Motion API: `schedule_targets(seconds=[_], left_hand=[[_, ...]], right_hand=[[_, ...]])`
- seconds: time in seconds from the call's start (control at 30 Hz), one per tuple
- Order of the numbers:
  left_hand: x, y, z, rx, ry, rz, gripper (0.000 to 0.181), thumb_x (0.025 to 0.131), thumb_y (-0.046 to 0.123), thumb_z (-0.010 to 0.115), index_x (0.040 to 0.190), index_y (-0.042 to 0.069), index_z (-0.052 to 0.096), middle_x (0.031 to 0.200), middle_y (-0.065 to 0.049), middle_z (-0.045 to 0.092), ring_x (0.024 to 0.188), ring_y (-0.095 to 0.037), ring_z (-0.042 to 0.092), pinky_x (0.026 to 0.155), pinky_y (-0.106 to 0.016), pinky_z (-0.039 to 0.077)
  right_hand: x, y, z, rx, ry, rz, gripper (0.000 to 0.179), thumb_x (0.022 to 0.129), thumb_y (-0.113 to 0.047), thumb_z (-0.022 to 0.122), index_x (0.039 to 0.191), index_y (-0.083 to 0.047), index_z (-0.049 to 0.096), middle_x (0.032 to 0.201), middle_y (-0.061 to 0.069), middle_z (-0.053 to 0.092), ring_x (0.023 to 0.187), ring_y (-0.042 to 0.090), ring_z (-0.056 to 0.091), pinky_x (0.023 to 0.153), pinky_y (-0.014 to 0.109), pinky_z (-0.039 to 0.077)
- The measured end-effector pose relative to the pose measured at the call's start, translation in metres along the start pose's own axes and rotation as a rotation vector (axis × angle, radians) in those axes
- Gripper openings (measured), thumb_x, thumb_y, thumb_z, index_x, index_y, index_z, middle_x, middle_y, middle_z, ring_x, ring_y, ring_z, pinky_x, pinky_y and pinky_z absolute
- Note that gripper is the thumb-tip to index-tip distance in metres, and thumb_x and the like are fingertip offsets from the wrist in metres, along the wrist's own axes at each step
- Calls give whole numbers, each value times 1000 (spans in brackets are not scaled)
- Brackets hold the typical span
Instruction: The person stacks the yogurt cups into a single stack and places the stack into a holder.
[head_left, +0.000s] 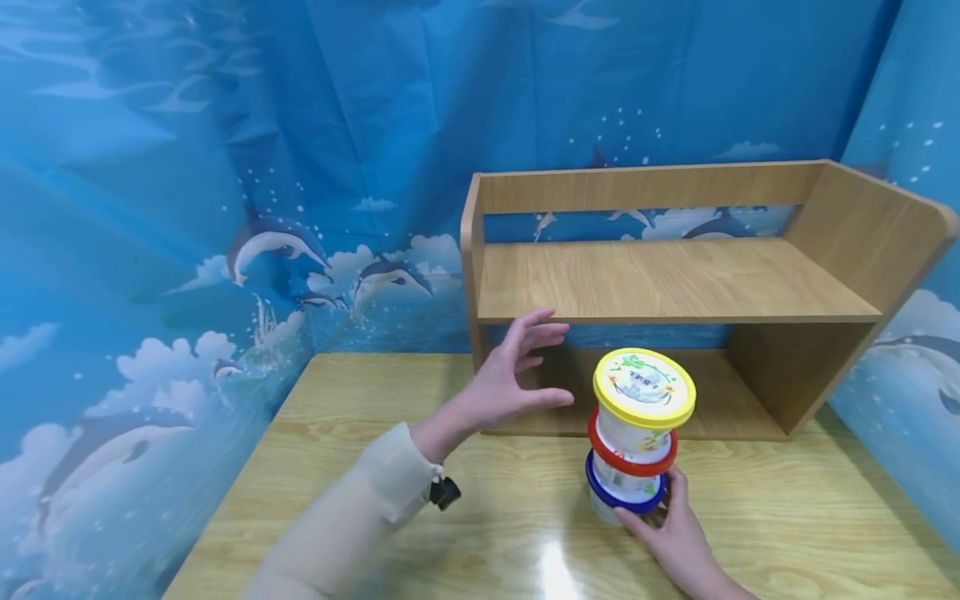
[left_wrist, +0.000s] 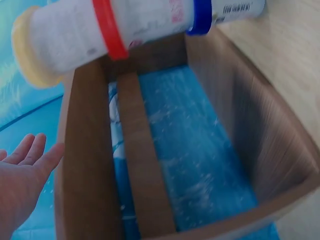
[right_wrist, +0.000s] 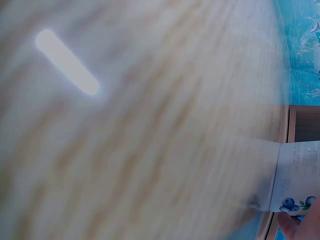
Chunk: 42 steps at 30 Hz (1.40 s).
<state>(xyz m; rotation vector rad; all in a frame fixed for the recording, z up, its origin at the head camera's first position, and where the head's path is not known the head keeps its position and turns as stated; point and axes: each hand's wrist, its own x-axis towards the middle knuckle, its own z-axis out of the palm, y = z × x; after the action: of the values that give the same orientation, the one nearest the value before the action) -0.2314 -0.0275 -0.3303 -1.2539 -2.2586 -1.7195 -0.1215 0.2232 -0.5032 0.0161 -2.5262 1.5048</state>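
Three round white tubs stand stacked on the table: a yellow-lidded tub (head_left: 645, 387) on top, a red-lidded tub (head_left: 633, 461) in the middle, a blue-lidded tub (head_left: 621, 497) at the bottom. My right hand (head_left: 678, 533) grips the lowest tub, thumb at its front and fingers round its right side. Blueberries are printed on that tub's wall (right_wrist: 300, 172) in the right wrist view. Left of the stack, my left hand (head_left: 517, 379) is raised with fingers spread and thumb apart, holding nothing. The left wrist view shows its fingers pointing up, apart from the tubs.
Behind the stack stands a two-level wooden shelf (head_left: 660, 279), its side panels rising left and right. The wood-grain table (head_left: 480, 517) reflects a bright light near the front. A blue dolphin-print curtain (head_left: 375, 125) hangs behind and at both sides.
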Motion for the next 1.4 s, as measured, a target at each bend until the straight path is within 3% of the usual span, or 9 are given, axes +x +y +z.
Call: schedule_targets(seconds=[0.23, 0.4, 0.6, 0.83, 0.9, 1.03, 1.17, 1.4], left_hand=[[-2, 12, -27, 66, 77, 36, 88, 80, 9, 81, 149, 20, 28, 144, -5, 47, 129, -15, 46, 104, -42, 42], [-1, 19, -47, 156, 133, 132, 87, 78, 7, 81, 147, 16, 30, 143, -9, 47, 129, -18, 45, 103, -45, 42], [4, 28, -72, 280, 269, 253, 77, 79, 5, 81, 143, 9, 38, 140, -7, 50, 128, -18, 47, 101, -48, 43], [15, 35, -92, 320, 402, 363, 71, 78, 3, 80, 139, 2, 43, 138, -12, 51, 127, -19, 48, 100, -46, 45], [19, 34, -95, 336, 436, 380, 68, 79, 4, 80, 137, 1, 44, 138, -12, 51, 128, -18, 47, 101, -43, 45], [28, 29, -99, 384, 490, 366, 65, 82, 12, 79, 138, 4, 46, 140, -6, 50, 130, -13, 43, 102, -36, 43], [37, 20, -101, 391, 506, 307, 63, 84, 17, 77, 139, 8, 46, 143, -3, 47, 132, -9, 39, 104, -32, 41], [46, 4, -102, 313, 506, 217, 61, 87, 12, 74, 140, 8, 46, 143, -5, 45, 132, -14, 40, 104, -38, 42]], right_hand=[[0, -1, 1, -4, 14, -15, 85, 83, -13, 78, 141, 4, 18, 125, 30, 49, 112, 41, 53, 85, 26, 50], [-1, -2, 2, -3, 24, -26, 84, 83, -12, 78, 140, 5, 19, 124, 31, 50, 111, 42, 53, 83, 23, 49], [-1, -2, 2, -19, 42, -41, 83, 82, -11, 79, 139, 5, 20, 121, 29, 51, 108, 40, 54, 83, 21, 49], [-1, 0, 2, -38, 60, -53, 83, 81, -11, 80, 139, 5, 22, 119, 28, 53, 100, 2, 50, 82, 21, 49], [-1, 0, 1, -37, 58, -50, 83, 81, -12, 79, 139, 5, 22, 120, 28, 53, 99, -3, 48, 82, 21, 49], [-1, -1, 1, -29, 46, -33, 84, 82, -12, 79, 139, 5, 21, 122, 28, 52, 104, 17, 55, 83, 21, 49], [-1, -1, 0, -18, 24, -19, 85, 83, -13, 78, 140, 5, 18, 124, 31, 49, 111, 41, 53, 84, 21, 48], [0, -3, 0, -13, 1, 5, 86, 84, -15, 77, 141, 5, 16, 128, 32, 46, 114, 44, 51, 88, 31, 50]])
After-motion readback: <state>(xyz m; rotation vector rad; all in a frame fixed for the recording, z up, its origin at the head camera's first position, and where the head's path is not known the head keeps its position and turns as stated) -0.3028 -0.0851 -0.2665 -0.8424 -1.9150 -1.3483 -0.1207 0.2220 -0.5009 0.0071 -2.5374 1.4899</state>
